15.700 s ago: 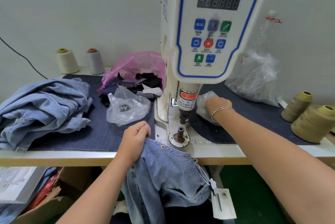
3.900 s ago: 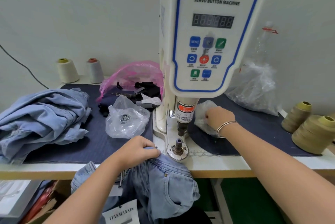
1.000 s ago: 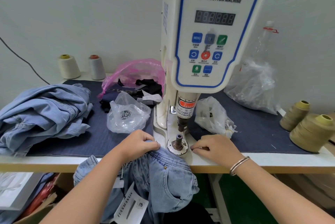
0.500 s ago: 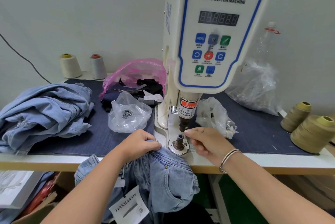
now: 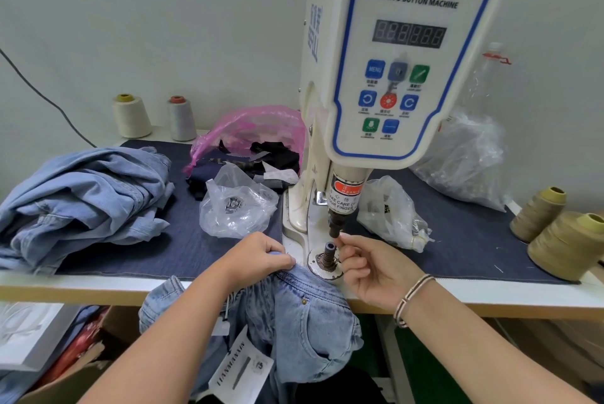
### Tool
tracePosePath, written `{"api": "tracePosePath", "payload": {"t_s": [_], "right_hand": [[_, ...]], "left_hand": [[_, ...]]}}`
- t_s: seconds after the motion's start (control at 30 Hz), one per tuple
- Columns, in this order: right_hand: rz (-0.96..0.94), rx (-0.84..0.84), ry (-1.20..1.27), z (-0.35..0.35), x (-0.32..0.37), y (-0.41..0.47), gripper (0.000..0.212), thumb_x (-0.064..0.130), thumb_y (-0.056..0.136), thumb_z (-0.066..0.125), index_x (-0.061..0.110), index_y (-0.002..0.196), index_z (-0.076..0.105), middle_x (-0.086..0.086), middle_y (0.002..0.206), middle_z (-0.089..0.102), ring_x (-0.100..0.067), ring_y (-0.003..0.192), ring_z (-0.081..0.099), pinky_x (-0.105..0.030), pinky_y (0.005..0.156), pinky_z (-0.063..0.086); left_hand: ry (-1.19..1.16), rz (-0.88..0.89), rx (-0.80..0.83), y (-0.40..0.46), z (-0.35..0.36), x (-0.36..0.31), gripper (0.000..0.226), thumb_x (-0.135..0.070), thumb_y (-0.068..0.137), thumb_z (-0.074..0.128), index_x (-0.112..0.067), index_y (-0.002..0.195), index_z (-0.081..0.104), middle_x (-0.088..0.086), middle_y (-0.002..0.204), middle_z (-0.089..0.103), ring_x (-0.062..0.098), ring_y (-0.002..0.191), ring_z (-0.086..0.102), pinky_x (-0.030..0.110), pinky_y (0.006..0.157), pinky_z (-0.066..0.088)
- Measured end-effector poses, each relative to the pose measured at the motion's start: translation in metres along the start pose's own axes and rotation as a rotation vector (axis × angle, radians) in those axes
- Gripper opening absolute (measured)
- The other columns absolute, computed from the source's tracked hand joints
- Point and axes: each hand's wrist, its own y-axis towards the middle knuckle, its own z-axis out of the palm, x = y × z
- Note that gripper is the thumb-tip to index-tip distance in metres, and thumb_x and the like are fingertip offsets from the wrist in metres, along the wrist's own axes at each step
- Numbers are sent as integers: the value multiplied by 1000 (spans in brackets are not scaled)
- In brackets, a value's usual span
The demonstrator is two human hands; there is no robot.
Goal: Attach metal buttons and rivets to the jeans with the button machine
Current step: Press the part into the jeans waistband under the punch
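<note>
The left hand [image 5: 261,255] grips the jeans [image 5: 294,305] waistband in curled fingers at the tabletop [image 5: 490,292] edge, just left of the button machine [image 5: 392,60] die, while the right hand [image 5: 376,268] fingers pinch beneath its punch, anything between them too small to tell.

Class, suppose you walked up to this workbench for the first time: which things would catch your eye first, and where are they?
The white servo button machine with its blue-edged button panel towers at centre. Just below it, the right hand reaches its fingertips to the machine's punch beside the lower die, while the left hand grips the jeans at the table's front edge. A heap of pale denim lies at left.
</note>
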Motion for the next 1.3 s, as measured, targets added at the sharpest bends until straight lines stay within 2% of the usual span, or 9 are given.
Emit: {"api": "tracePosePath", "payload": {"t_s": [0.33,0.47,0.63,0.73,0.83,0.93,1.07,1.13,1.3], "right_hand": [[-18,-9,235,14,-11,-10,10,7,74,56,-3,74,60,-1,45,47,-7,27,43,-12,26,31],[-61,16,303,16,-34,-11,35,19,94,42,-6,82,64,-4,53,50,-9,32,45,-12,31,35],[-273,1,-328,54,-68,4,33,19,99,42,1,90,68,-4,55,58,-11,42,50,-17,40,40],[-617,-54,-864,89,-63,39,22,18,95,49,10,92,69,6,63,61,-7,51,53,-16,54,44],[-815,-159,-1373,115,-42,88,20,18,94,50,9,90,68,-2,89,67,-16,82,57,-23,73,44],[-752,-277,-1928,126,-25,130,21,11,94,46,8,77,58,-12,86,62,-31,83,55,-32,67,39],[-684,-363,-2139,129,-23,161,22,6,91,50,5,108,63,-14,109,65,-33,102,62,-35,74,47],[-677,-377,-2149,129,-24,171,24,8,92,48,6,111,63,-13,112,65,-33,104,62,-38,80,50],[-662,-350,-2245,126,-23,179,26,9,91,50,14,110,67,-10,110,65,-31,99,63,-41,83,53]], "left_hand": [[6,11,-2,0,0,0,49,-41,67,63,-17,52,24,-4,54,19,17,53,17,24,49,17],[-2,4,-4,0,0,-1,48,-39,68,64,-18,51,24,-5,52,20,16,52,17,24,48,17],[1,-3,8,-3,-1,-5,35,-17,78,57,-18,47,42,-8,42,40,7,43,36,15,48,30],[117,80,-71,-7,-3,-5,32,2,90,47,-21,69,47,-18,61,51,-7,67,49,3,58,39],[48,178,-76,-10,-3,-9,30,-1,92,53,-30,98,48,-24,96,51,-8,91,53,2,74,41],[-113,191,-70,-6,-1,-10,14,-14,80,64,-25,88,60,-20,79,64,-11,75,57,10,70,47],[-37,199,-85,-3,-1,-5,22,-6,84,59,-28,81,55,-17,79,57,-14,70,53,5,69,44],[-2,208,-99,-1,-3,-3,37,3,90,54,-33,84,52,-20,84,55,-15,75,55,0,69,41],[-47,169,-79,1,-2,-1,27,-4,91,56,-30,89,59,-16,88,62,-5,81,56,6,72,46]]}}
